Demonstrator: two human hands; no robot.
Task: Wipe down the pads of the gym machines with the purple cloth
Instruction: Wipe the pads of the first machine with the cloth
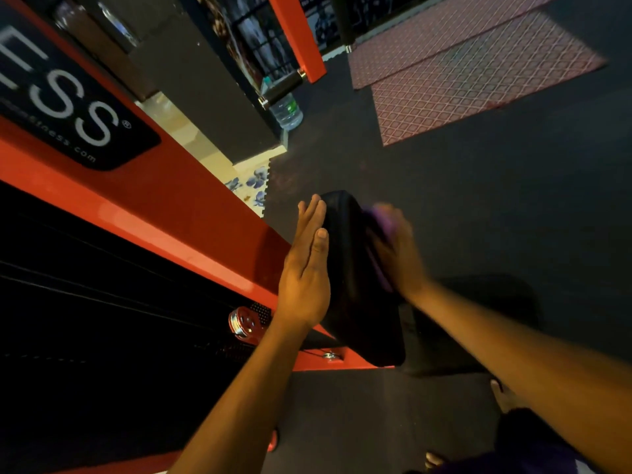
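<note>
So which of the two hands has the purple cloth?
The right hand, pressing the purple cloth onto the black pad; the left hand lies flat, bare.

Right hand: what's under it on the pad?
Under the right hand lies the purple cloth, pressed against the black pad. Only the cloth's edges show; the rest is covered.

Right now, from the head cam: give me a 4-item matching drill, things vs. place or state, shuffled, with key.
Things:
1. left hand
2. right hand
3. water bottle
4. patterned mats

Place or state:
A. standing on the floor by the wall
B. flat against the side of the black pad
C. pressing the purple cloth on the pad
D. lying on the dark floor, upper right

Pairs: 1-B, 2-C, 3-A, 4-D
</note>
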